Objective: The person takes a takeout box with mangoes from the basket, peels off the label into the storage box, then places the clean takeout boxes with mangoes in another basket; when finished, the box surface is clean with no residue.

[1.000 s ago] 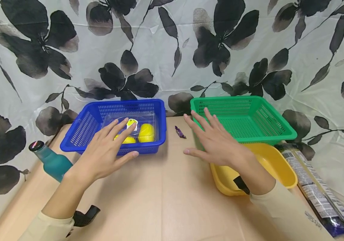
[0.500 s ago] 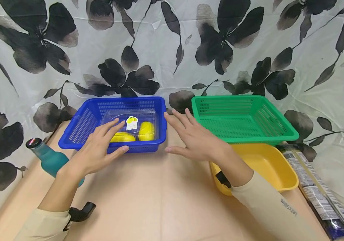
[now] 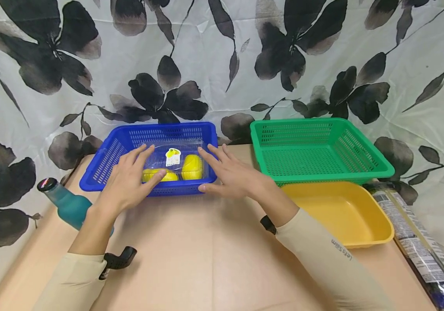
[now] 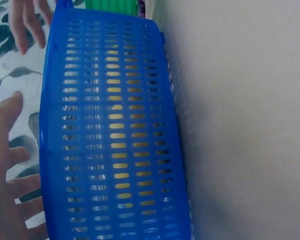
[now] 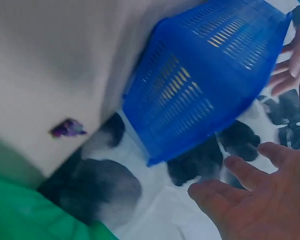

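Note:
A clear plastic clamshell box (image 3: 158, 160) with yellow items (image 3: 192, 167) inside and a white label (image 3: 173, 157) lies in the blue basket (image 3: 110, 149). Over the basket's front left part hovers my left hand (image 3: 122, 183), fingers spread and holding nothing. My right hand (image 3: 233, 175) reaches over the basket's right rim, its fingers extended and also bare. In the left wrist view, the basket's slotted wall (image 4: 102, 125) stands beside the left hand (image 4: 7, 170). The right wrist view shows the right hand (image 5: 265, 195) apart from the basket (image 5: 210, 75).
A green basket (image 3: 303, 166) stands at the back right, with a yellow tray (image 3: 334, 211) before it. A long printed package (image 3: 416, 246) lies at the far right. Left of the left forearm is a teal bottle (image 3: 70, 207). A purple wrapped candy (image 5: 68, 128) lies between the baskets.
My right hand has moved left from near the green basket to the blue basket's right rim. The left hand stays over the blue basket's left part, with its fingers still spread.

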A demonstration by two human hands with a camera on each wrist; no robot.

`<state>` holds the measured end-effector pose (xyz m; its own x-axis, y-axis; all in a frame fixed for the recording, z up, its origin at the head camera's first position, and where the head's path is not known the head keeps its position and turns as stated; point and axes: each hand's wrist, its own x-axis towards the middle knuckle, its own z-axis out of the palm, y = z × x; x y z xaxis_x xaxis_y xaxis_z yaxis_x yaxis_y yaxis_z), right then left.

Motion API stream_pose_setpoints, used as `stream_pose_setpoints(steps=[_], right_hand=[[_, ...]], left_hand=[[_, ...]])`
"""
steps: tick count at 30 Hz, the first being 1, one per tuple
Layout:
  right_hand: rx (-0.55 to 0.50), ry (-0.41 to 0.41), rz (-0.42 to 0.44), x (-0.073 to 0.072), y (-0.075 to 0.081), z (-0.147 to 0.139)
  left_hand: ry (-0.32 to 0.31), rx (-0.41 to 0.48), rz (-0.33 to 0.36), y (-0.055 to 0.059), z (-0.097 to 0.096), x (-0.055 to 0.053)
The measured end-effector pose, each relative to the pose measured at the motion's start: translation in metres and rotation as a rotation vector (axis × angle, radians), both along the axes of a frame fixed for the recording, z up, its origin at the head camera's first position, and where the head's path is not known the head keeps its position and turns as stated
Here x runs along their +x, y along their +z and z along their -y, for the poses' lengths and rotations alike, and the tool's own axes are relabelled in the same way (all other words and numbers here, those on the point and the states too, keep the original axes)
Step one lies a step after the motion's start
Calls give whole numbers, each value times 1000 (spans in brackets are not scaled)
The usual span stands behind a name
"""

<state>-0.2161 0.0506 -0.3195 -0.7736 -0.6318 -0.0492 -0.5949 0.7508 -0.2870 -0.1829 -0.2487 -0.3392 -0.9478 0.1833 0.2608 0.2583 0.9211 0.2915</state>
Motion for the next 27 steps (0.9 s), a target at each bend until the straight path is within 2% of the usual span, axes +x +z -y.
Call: stream_pose_setpoints(steps=[6, 9, 19, 23, 27], right_hand=[[-26, -42, 61, -14, -12, 5], [-39, -55, 88, -19, -16, 7], [-51, -98, 197, -25, -21, 8], [-45, -121, 231, -28, -23, 8], [-35, -143, 238, -33, -26, 8]], left_hand=[[29, 54, -7, 1, 5, -8], [39, 65, 10, 0, 7, -11], [51, 135, 9, -6, 16, -27], [65, 139, 51, -5, 20, -33], [99, 129, 133, -2, 23, -39]])
